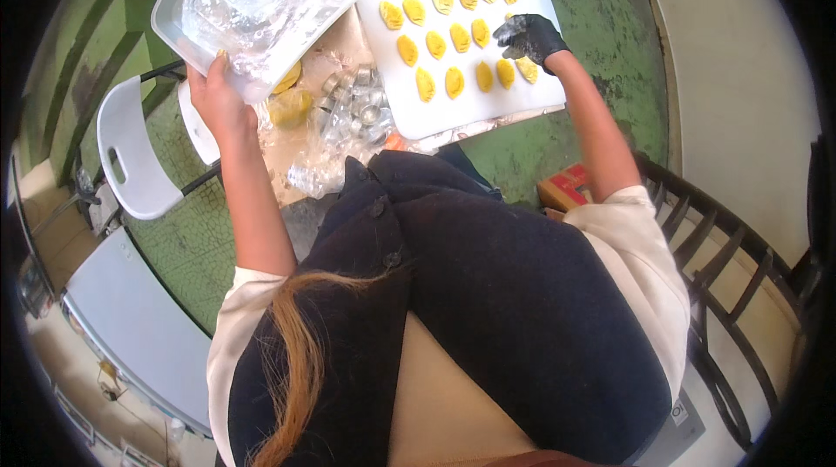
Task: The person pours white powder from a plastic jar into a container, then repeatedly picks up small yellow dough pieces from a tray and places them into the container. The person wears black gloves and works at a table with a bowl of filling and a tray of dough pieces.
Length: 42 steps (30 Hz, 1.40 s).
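My bare left hand [222, 101] grips the near corner of a translucent plastic tub [241, 78], its thumb over the rim. The tub is tilted and overlaps the left edge of a white board [450, 120]. Whitish smears or a clear film cover its inside; I cannot tell which. Rows of yellow, pleated, leaf-shaped dough pieces [460, 38] lie on the board. My right hand [532, 39], in a black glove dusted with white, is over the board's right side among these pieces. The fingers hide part of one piece, and whether they grip it cannot be told.
On the table [274, 183] lie a clear plastic bag with several round metal moulds [369, 113] and a plastic-wrapped yellow lump [290, 107]. A white folding chair [134, 153] stands left, a cardboard box [562, 187] and dark slatted wooden seat [705, 258] right.
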Motion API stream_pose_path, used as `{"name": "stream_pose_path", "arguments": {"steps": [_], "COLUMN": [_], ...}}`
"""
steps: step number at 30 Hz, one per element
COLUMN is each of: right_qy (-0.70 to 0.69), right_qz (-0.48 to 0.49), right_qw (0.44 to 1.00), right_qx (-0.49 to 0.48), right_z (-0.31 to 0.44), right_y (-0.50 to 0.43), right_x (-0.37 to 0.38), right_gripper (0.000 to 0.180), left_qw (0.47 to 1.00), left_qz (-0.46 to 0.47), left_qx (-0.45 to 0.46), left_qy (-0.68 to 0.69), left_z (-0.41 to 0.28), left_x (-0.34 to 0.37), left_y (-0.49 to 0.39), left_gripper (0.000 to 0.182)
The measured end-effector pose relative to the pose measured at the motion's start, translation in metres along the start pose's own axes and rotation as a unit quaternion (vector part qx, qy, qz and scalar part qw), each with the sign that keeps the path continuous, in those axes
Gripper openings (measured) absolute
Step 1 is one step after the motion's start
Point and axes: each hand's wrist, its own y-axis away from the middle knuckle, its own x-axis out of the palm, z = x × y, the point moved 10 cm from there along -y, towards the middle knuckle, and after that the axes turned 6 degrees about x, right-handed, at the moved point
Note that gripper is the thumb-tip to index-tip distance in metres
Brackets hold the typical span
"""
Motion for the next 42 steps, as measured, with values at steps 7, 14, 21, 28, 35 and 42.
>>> {"name": "stream_pose_path", "arguments": {"steps": [7, 14, 21, 28, 35, 42], "right_qy": [0.114, 0.108, 0.194, 0.178, 0.117, 0.324], "right_qz": [-0.073, -0.200, -0.340, -0.354, -0.276, -0.196], "right_qw": [0.991, 0.963, 0.920, 0.911, 0.946, 0.925], "right_qx": [-0.020, -0.144, -0.005, 0.114, 0.124, 0.020], "right_z": [-0.002, -0.018, -0.019, -0.038, -0.070, -0.074], "right_y": [0.026, 0.022, 0.034, 0.018, -0.024, -0.056], "right_x": [0.050, 0.086, 0.166, 0.177, 0.165, 0.171], "right_gripper": [0.033, 0.036, 0.054, 0.067, 0.043, 0.038], "left_qw": [0.999, 0.998, 0.997, 0.995, 0.994, 0.992], "left_qz": [0.040, 0.050, 0.064, 0.091, 0.082, 0.096], "left_qx": [-0.012, -0.033, -0.050, -0.047, -0.071, -0.072], "left_qy": [0.006, 0.020, 0.016, 0.010, 0.023, 0.028], "left_z": [0.012, 0.022, 0.038, 0.046, 0.051, 0.052], "left_x": [-0.007, -0.025, -0.042, -0.045, -0.049, -0.049], "left_y": [-0.003, -0.005, -0.002, -0.001, -0.003, -0.005], "left_gripper": [0.053, 0.048, 0.048, 0.047, 0.048, 0.048]}}
